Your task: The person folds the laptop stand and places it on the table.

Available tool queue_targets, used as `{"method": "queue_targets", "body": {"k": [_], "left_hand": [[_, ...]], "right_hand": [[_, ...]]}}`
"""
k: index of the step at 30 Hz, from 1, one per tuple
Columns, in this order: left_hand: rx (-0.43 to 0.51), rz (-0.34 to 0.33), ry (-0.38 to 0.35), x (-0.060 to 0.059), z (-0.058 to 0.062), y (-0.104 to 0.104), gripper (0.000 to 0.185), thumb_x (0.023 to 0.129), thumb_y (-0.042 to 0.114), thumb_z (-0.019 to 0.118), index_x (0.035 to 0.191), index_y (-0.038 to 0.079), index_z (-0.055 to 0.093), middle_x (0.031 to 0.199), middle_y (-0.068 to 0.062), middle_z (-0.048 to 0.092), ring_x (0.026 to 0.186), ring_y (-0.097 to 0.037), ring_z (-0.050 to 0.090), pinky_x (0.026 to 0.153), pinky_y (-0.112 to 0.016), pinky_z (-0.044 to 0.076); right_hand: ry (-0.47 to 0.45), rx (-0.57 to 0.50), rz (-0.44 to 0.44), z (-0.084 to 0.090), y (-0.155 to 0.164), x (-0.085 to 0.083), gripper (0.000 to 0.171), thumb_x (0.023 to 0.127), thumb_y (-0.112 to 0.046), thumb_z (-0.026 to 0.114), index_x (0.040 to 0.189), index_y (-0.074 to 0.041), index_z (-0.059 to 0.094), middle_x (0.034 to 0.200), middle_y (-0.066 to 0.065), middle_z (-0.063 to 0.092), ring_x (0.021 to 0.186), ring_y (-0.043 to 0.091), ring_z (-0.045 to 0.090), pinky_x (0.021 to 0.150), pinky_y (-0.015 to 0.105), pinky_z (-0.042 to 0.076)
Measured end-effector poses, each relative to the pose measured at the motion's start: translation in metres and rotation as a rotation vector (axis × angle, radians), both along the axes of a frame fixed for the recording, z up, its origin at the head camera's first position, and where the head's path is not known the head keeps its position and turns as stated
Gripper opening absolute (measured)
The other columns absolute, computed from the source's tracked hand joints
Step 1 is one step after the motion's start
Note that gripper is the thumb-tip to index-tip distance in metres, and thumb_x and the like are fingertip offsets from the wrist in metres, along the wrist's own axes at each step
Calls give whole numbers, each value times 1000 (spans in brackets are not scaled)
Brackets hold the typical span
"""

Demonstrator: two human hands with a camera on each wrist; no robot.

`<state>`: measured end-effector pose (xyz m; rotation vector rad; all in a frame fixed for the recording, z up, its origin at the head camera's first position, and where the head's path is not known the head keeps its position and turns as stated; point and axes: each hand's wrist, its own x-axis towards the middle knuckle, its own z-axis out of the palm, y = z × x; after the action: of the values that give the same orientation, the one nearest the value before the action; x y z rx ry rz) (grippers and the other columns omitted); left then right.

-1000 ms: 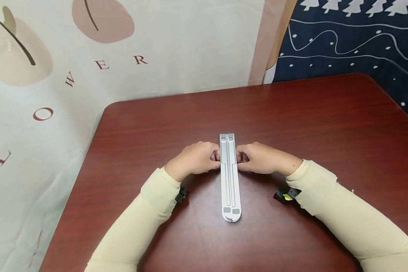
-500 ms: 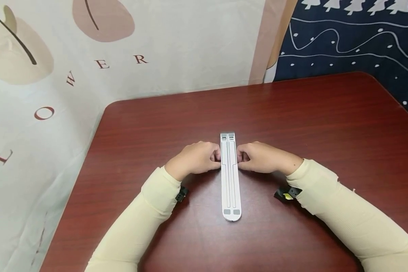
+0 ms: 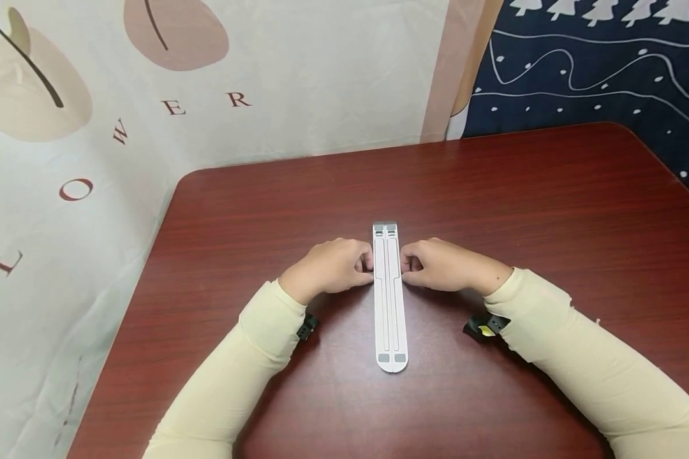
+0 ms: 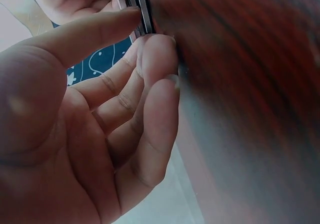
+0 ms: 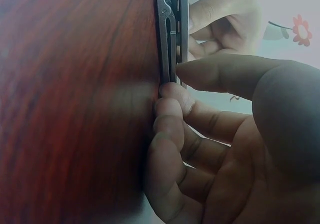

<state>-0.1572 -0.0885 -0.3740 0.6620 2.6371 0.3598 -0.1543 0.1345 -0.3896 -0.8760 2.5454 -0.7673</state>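
A folded silver laptop stand (image 3: 388, 299) lies lengthwise between both hands, grey pads showing at its two ends. On its left long side, my left hand (image 3: 333, 266) pinches the edge with thumb and curled fingers. Opposite it, my right hand (image 3: 444, 266) pinches the right edge in the same way. In the left wrist view, the thumb and index finger meet the layered bars of the laptop stand (image 4: 142, 6). The right wrist view has a hinge pin and stacked bars of the laptop stand (image 5: 167, 33) just beyond the fingertips. The stand's underside is hidden.
The reddish-brown wooden table (image 3: 298, 197) bears the stand. A pale printed curtain (image 3: 321, 76) hangs along its back and left, and a dark blue patterned cloth (image 3: 585, 76) at the right. Small dark devices (image 3: 307, 327) sit at the wrists.
The stand has tipped slightly: its near rounded end showed a thicker, split edge a second ago and now looks flat and even. Both hands have stayed almost where they were.
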Motion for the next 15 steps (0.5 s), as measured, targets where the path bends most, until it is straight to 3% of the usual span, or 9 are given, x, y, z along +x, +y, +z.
{"method": "queue_targets", "body": {"k": [11, 15], "left_hand": [[-14, 63, 62, 6, 2, -3, 17, 93, 40, 68, 102, 25, 67, 81, 12, 65, 79, -8, 62, 74, -37, 51], [0, 121, 145, 11, 8, -4, 29, 96, 45, 63, 115, 23, 67, 100, 9, 72, 94, -13, 67, 93, -46, 46]], "right_hand": [[-5, -8, -32, 8, 5, 0, 10, 91, -18, 69, 83, -15, 63, 60, -7, 59, 59, 6, 56, 60, 26, 46], [53, 0, -107, 23, 12, 3, 7, 93, -20, 69, 96, -14, 67, 72, -5, 67, 66, 9, 60, 65, 29, 50]]}}
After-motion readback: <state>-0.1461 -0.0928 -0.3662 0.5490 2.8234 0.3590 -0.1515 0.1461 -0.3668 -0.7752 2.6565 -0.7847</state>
